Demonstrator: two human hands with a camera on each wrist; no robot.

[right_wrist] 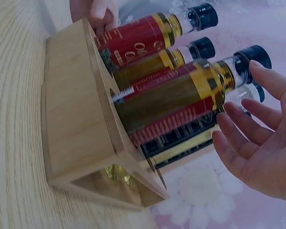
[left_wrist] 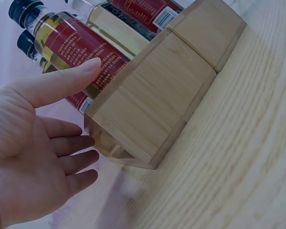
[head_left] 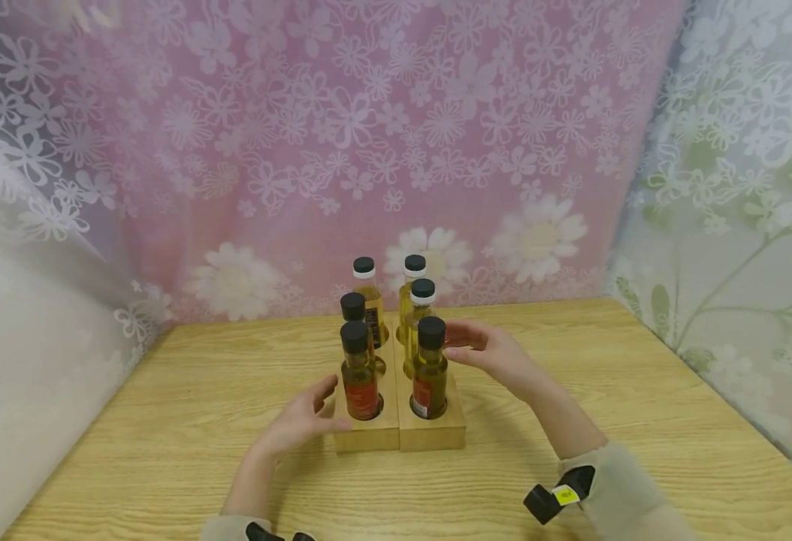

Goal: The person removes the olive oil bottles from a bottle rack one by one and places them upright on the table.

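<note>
L hand (head_left: 301, 421) open, thumb by wooden rack (head_left: 430, 432) | R hand (head_left: 497, 353) open nr 6 bottles (head_left: 430, 368)

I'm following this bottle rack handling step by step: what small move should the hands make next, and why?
Probably close the right hand round the front right bottle: its open fingers sit beside that bottle without gripping, while the left hand rests by the wooden rack, able to steady it.

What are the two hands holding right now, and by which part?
Nothing is held. The left hand lies open against the wooden bottle holder, and the right hand hovers open beside the bottles.
</note>
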